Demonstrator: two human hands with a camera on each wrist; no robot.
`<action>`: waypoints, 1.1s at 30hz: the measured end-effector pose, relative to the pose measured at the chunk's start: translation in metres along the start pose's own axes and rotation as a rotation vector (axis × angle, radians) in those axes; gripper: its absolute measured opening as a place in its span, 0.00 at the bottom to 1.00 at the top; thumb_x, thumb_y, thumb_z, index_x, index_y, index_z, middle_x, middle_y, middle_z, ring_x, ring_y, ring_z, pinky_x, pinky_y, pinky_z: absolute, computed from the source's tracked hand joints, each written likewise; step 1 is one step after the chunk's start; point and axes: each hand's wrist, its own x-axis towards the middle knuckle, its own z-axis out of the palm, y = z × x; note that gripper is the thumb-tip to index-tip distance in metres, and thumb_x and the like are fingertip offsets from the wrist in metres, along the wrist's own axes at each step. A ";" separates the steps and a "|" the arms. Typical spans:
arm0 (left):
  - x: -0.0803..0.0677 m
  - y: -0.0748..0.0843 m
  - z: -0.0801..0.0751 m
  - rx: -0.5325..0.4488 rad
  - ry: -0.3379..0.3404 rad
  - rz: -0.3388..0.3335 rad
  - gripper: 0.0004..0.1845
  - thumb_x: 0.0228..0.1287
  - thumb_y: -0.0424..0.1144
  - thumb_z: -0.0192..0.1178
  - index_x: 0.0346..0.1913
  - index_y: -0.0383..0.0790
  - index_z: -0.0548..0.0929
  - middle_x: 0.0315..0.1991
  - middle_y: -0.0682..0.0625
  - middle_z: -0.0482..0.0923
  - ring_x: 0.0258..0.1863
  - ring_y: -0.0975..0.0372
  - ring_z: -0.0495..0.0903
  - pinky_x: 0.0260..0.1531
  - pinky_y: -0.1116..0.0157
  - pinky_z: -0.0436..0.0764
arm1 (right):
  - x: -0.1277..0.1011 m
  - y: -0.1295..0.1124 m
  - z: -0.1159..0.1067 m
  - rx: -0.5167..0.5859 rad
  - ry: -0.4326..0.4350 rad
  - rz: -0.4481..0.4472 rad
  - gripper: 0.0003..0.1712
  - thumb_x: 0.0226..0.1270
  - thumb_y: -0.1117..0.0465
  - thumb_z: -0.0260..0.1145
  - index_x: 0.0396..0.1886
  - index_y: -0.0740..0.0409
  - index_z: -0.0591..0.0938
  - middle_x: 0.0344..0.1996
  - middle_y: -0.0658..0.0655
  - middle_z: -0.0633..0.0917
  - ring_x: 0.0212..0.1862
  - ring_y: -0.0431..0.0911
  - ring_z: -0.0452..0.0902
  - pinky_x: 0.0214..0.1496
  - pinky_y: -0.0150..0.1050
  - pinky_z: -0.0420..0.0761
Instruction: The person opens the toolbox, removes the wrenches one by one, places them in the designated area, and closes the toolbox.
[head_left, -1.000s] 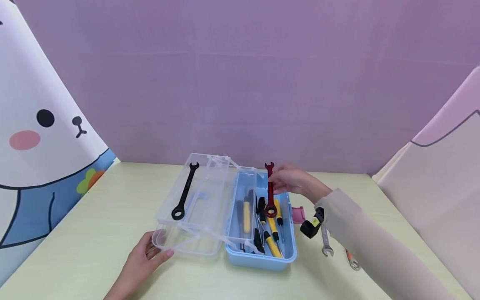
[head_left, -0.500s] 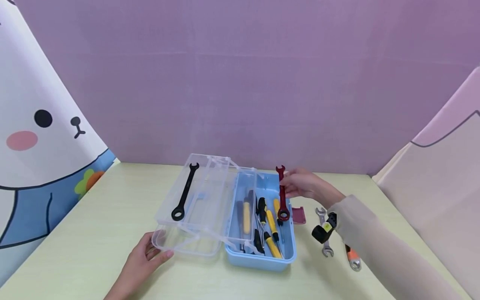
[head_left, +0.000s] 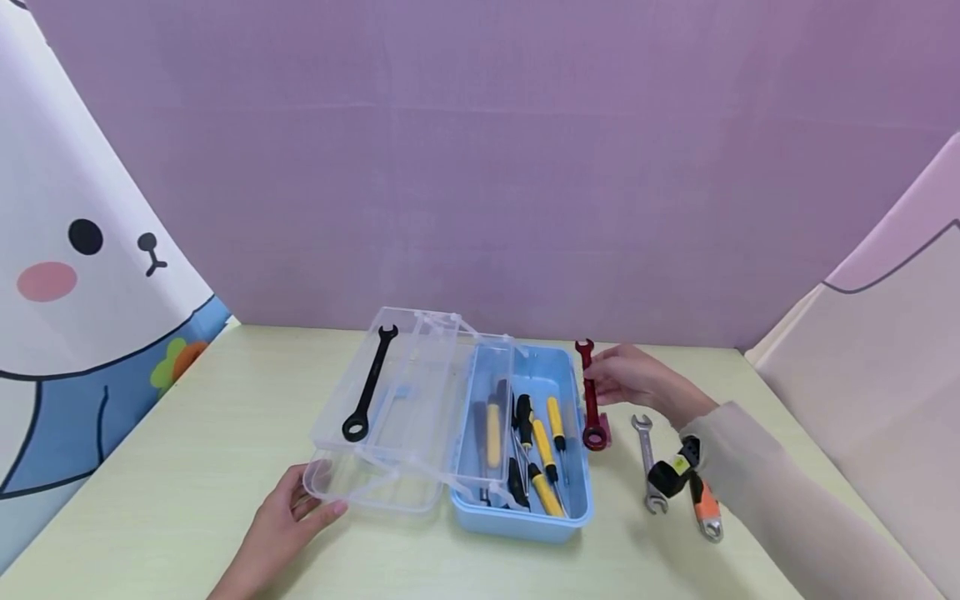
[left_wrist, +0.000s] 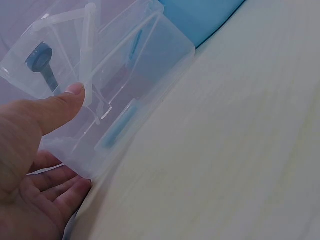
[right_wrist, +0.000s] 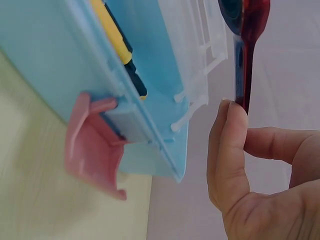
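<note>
The right hand (head_left: 633,382) pinches a red wrench (head_left: 591,400) by its upper shaft, thumb and fingers (right_wrist: 227,150) closed on it. The wrench hangs nearly upright below and left of the hand, open end up, ring end down, just beside the right wall of the blue box (head_left: 525,521) and above the pink latch (head_left: 604,433). In the right wrist view the wrench (right_wrist: 245,55) stands clear of the box (right_wrist: 45,65), with the latch (right_wrist: 92,145) sticking out from the box's side.

The left hand (head_left: 281,521) holds the near left corner of the clear tray (head_left: 397,475), thumb (left_wrist: 60,107) on top of its edge and fingers beneath. The tray (left_wrist: 125,100) is swung out to the left of the box and raised off the counter (head_left: 187,467). A black wrench (head_left: 369,383) lies in the tray.

Inside the box lie yellow-and-black screwdrivers (head_left: 543,454). To the right of the box, on the counter, lie a silver wrench (head_left: 648,467) and an orange-handled wrench (head_left: 705,512), both near the right forearm.
</note>
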 end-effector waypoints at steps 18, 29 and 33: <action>-0.001 0.002 0.001 -0.023 0.008 0.013 0.32 0.59 0.38 0.66 0.61 0.29 0.63 0.61 0.26 0.68 0.60 0.39 0.72 0.49 0.64 0.84 | -0.014 0.024 -0.026 0.032 -0.006 0.018 0.17 0.69 0.67 0.54 0.53 0.75 0.67 0.27 0.52 0.80 0.27 0.39 0.79 0.32 0.29 0.84; -0.004 0.002 0.001 -0.024 0.018 0.020 0.31 0.59 0.36 0.66 0.60 0.28 0.64 0.60 0.25 0.68 0.59 0.40 0.73 0.49 0.65 0.84 | -0.021 0.040 -0.042 0.034 -0.015 0.038 0.17 0.70 0.66 0.54 0.52 0.73 0.68 0.27 0.51 0.80 0.27 0.38 0.79 0.31 0.29 0.84; -0.004 0.002 0.001 -0.024 0.014 0.013 0.31 0.59 0.37 0.66 0.60 0.28 0.64 0.60 0.25 0.68 0.59 0.40 0.73 0.49 0.64 0.84 | -0.024 0.044 -0.047 0.058 -0.028 0.031 0.13 0.69 0.67 0.53 0.49 0.71 0.69 0.26 0.50 0.79 0.26 0.38 0.79 0.29 0.28 0.83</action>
